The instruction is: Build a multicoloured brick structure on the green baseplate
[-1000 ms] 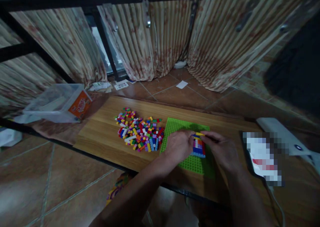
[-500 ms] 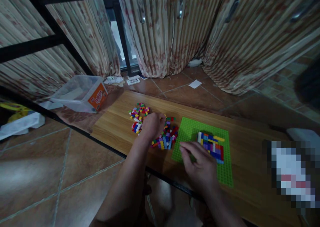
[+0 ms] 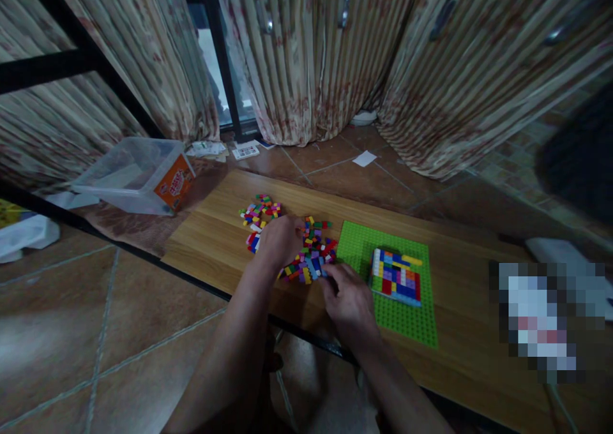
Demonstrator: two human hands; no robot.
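Note:
A heap of small coloured bricks (image 3: 306,249) lies on a low wooden table (image 3: 220,242). My left hand (image 3: 280,242) rests palm down on the middle of the heap, fingers curled into the bricks; whether it holds one is hidden. My right hand (image 3: 349,300) reaches to the heap's right edge, fingertips touching bricks beside the green baseplate (image 3: 407,319). On the baseplate stands a flat block of joined multicoloured bricks (image 3: 396,276), untouched by either hand.
A clear plastic tub with an orange label (image 3: 138,175) sits on the floor at the table's left end. Striped curtains (image 3: 325,51) hang behind. Paper scraps (image 3: 364,159) lie on the tiled floor. A pixelated item (image 3: 539,319) lies at the table's right.
Both hands left the brick block on the baseplate. The left hand went to the loose heap, and the right hand followed to the heap's right edge. The view shifted left.

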